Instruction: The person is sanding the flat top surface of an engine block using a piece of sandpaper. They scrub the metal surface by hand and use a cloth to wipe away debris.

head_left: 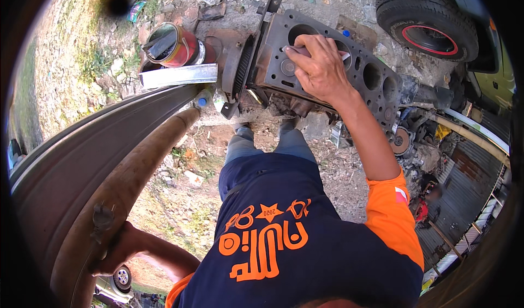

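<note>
A grey engine block (357, 54) with a row of round cylinder bores lies ahead of me, its flat top face up. My right hand (322, 67) presses down on that face near the left bores, fingers bent over a thin flat piece. Its brownish edge (296, 51) sticks out by the fingertips; the rest is under my palm, and I cannot make out its kind. At the lower left my left hand (117, 249) is closed on a thick brown pole (153, 144) that slants upward. Its fingertips are partly hidden by the pole.
A red paint bucket (183, 48) and a bent metal strip (177, 76) are left of the block. A plastic bottle (203, 99) stands by the pole's upper end. A vehicle wheel (428, 27) is at the far right; a person (427, 201) is beyond my right arm.
</note>
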Action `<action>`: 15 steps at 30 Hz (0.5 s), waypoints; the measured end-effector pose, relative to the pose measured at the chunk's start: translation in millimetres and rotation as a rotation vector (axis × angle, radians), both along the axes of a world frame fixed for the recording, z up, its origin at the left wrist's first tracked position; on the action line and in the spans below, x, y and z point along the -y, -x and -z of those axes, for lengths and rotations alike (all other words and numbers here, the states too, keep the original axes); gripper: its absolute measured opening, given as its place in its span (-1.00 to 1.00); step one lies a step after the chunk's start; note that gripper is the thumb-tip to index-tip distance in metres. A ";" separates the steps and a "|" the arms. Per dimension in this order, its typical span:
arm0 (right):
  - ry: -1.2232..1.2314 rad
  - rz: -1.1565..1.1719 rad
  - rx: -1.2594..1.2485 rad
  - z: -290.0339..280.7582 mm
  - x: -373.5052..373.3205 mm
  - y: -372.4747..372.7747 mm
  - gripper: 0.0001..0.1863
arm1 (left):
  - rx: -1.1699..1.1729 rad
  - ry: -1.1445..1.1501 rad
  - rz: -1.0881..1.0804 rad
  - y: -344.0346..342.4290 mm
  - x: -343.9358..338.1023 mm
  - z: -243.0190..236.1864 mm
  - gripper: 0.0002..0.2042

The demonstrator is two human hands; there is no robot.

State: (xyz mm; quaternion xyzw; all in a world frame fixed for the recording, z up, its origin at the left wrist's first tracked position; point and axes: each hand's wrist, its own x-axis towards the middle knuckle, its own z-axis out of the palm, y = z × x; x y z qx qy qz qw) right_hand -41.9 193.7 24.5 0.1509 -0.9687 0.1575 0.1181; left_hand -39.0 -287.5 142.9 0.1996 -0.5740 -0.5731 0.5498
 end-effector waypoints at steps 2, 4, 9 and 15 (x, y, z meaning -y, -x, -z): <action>-0.034 -0.040 0.018 -1.5 -3.8 -3.8 -0.53 | 0.013 0.043 -0.076 3.5 -13.0 -3.8 -0.24; -0.055 -0.056 0.037 -1.5 -18.7 -24.4 -0.57 | 0.012 0.046 -0.091 4.3 -17.8 -8.1 -0.24; -0.076 -0.120 -0.004 -4.0 -14.2 1.7 -0.56 | 0.000 0.188 -0.040 12.8 -29.8 -7.4 -0.25; -0.188 -0.121 -0.051 -6.4 -16.5 -14.4 -0.61 | 0.064 0.316 -0.099 10.7 -22.0 -6.5 -0.17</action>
